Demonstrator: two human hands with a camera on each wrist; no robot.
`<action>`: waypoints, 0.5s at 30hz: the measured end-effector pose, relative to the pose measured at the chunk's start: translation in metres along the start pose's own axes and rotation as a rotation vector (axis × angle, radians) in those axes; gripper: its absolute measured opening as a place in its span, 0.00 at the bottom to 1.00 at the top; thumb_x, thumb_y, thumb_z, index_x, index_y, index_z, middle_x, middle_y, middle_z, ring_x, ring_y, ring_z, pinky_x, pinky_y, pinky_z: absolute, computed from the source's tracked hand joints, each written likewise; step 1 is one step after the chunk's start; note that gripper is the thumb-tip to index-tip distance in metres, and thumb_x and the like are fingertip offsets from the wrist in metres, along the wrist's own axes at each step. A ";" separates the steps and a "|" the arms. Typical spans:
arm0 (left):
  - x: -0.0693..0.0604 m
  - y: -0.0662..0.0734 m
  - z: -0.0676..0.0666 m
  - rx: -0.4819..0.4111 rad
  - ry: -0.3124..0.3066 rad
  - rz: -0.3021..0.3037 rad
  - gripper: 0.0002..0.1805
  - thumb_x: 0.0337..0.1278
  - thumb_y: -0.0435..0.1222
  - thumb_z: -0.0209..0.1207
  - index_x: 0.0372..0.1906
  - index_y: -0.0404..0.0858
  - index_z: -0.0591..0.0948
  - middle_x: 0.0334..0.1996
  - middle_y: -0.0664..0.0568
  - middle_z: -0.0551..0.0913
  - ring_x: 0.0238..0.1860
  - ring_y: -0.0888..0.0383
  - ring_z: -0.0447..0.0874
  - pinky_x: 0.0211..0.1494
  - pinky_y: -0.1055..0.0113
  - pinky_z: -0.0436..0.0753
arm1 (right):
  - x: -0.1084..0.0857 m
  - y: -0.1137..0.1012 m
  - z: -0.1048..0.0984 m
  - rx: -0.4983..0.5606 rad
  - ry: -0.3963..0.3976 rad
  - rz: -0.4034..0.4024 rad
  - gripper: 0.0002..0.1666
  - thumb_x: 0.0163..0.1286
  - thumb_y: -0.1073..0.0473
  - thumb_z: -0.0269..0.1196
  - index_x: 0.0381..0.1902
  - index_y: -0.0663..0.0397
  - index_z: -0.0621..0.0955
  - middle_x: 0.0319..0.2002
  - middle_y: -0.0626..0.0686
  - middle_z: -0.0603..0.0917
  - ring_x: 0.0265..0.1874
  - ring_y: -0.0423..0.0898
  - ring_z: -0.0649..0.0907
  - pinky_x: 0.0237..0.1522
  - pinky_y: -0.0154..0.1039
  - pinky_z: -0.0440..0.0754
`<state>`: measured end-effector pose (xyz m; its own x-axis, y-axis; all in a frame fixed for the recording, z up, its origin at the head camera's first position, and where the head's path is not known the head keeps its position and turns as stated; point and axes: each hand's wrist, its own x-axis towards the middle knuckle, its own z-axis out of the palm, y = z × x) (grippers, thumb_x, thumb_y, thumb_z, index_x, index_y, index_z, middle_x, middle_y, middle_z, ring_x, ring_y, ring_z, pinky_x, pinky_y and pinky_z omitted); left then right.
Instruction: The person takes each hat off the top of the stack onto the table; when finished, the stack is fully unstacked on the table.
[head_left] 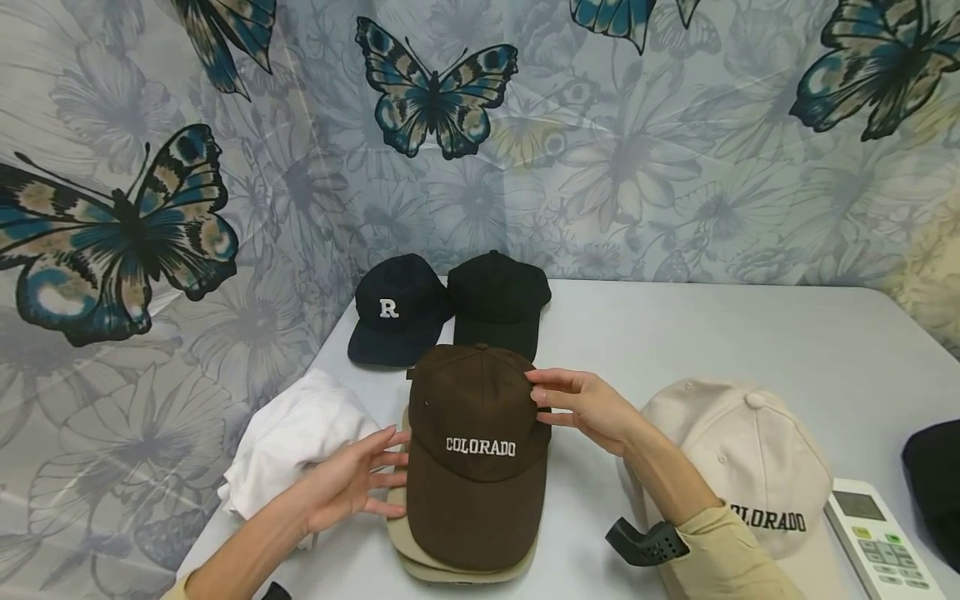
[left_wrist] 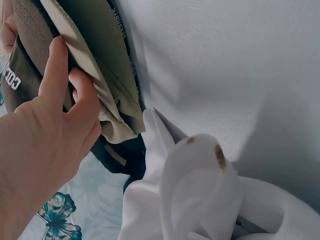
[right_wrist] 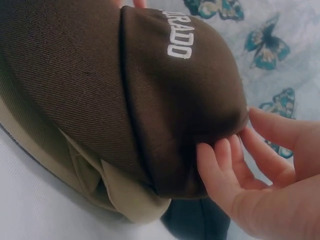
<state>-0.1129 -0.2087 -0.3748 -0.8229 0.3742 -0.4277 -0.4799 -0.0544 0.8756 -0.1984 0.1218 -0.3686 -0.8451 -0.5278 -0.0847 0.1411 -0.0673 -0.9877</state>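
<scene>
A brown baseball cap (head_left: 480, 400) lettered COLORADO lies on top of beige caps (head_left: 420, 558), whose brims show beneath it. My left hand (head_left: 337, 483) has its fingers spread against the left side of this stack. In the left wrist view, those fingertips touch the brown brim and the beige brim (left_wrist: 77, 45) edges. My right hand (head_left: 588, 408) touches the right side of the brown crown with its fingertips. In the right wrist view, the fingers (right_wrist: 212, 167) rest against the crown fabric, which dents slightly.
Behind the stack sit a navy cap (head_left: 397, 312) with an R and a black cap (head_left: 498, 300). Crumpled white cloth (head_left: 300, 442) lies left. To the right are a cream COLORADO cap (head_left: 735, 450), a white remote (head_left: 877, 533) and a black item (head_left: 937, 483). Butterfly-print fabric (head_left: 637, 192) hangs behind the white table (head_left: 697, 333).
</scene>
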 end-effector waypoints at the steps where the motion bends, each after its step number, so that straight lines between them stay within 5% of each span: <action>1: 0.000 0.000 0.000 0.002 -0.007 -0.002 0.42 0.69 0.57 0.44 0.74 0.33 0.48 0.64 0.34 0.53 0.63 0.40 0.62 0.52 0.44 0.76 | 0.000 0.000 0.000 -0.001 0.001 0.000 0.27 0.68 0.66 0.60 0.62 0.74 0.69 0.52 0.53 0.75 0.47 0.44 0.79 0.54 0.47 0.76; 8: -0.001 -0.001 0.000 -0.027 -0.038 0.002 0.41 0.71 0.56 0.42 0.74 0.34 0.46 0.66 0.32 0.50 0.64 0.40 0.61 0.53 0.44 0.76 | -0.001 0.001 0.000 -0.024 0.013 0.000 0.27 0.67 0.67 0.61 0.62 0.73 0.69 0.52 0.55 0.74 0.47 0.45 0.78 0.54 0.47 0.76; 15: -0.003 0.000 -0.001 -0.024 -0.060 0.015 0.40 0.72 0.55 0.40 0.75 0.34 0.45 0.67 0.32 0.51 0.62 0.42 0.63 0.53 0.44 0.76 | -0.001 0.000 0.002 -0.032 0.049 -0.002 0.27 0.65 0.68 0.62 0.60 0.73 0.70 0.40 0.53 0.74 0.42 0.45 0.79 0.52 0.46 0.78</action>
<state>-0.1106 -0.2111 -0.3738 -0.8108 0.4280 -0.3993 -0.4750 -0.0826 0.8761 -0.1962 0.1207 -0.3684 -0.8699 -0.4853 -0.0883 0.1237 -0.0412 -0.9915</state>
